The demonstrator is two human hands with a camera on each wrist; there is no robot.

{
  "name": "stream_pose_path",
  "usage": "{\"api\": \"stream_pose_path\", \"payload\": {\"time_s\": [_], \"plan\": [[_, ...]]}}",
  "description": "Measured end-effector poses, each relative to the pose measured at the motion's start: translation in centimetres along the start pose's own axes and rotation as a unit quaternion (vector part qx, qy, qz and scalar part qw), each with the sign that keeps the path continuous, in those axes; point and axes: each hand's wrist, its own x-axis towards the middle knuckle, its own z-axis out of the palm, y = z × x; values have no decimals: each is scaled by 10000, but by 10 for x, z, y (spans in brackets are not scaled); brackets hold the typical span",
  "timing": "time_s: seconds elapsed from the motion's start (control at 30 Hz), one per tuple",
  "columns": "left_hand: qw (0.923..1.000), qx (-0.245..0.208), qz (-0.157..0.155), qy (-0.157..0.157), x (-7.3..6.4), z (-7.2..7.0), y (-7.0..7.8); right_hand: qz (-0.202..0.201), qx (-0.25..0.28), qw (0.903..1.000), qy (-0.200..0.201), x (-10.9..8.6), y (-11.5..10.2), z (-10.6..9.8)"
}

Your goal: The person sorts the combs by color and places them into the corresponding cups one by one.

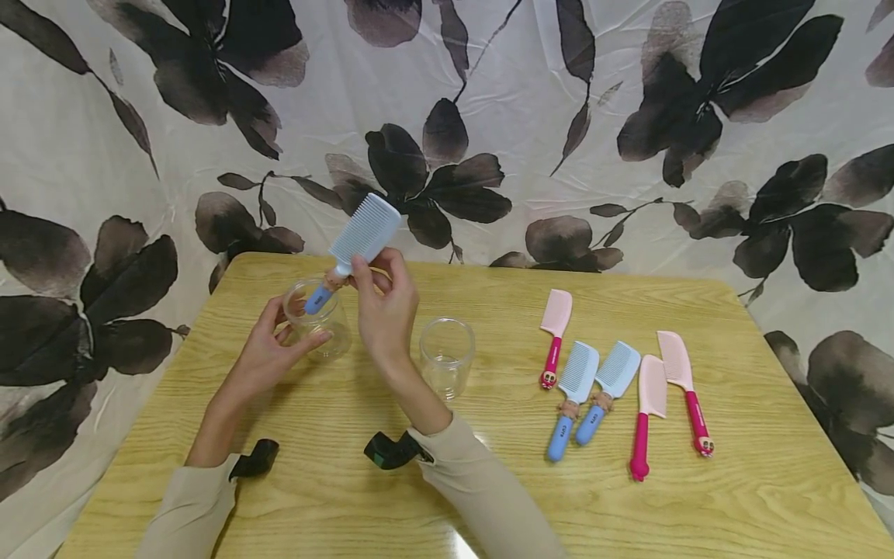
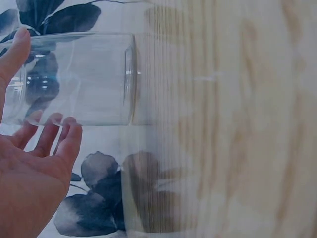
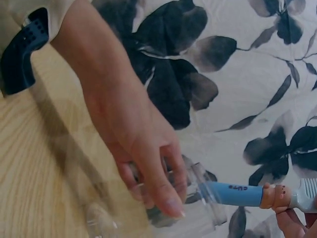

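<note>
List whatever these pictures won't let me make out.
Right hand: right wrist view, mostly cut off by the lower right corner.
Held comb: right wrist view, most of its head cut off by the right edge.
Held jar: left wrist view, mouth end cut off by the left edge.
Rightmost pink comb: head view, handle marks too small to read.

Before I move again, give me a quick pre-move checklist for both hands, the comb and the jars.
1. Left hand holding left jar: ok.
2. Right hand gripping blue comb: ok.
3. Comb's handle aimed at that jar's mouth: ok.
4. Comb fully lowered and let go: not ok, its teeth are above the rim.
5. Right forearm not touching other jar: cannot tell, they overlap in the head view.
</note>
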Motion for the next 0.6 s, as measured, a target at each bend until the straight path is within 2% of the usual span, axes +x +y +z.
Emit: {"api": "stream_pose_path", "payload": {"time_s": [0.13, 0.33, 0.6], "plan": [[10000, 5, 3, -8, 0, 0, -1, 53, -187, 9998, -33, -1, 9, 2], [10000, 54, 47, 31, 0, 1, -4, -25, -763, 9970, -126, -4, 23, 4], [9999, 41, 149, 40, -2, 1, -7, -67, -1219, 9923, -206, -6, 31, 3]]}}
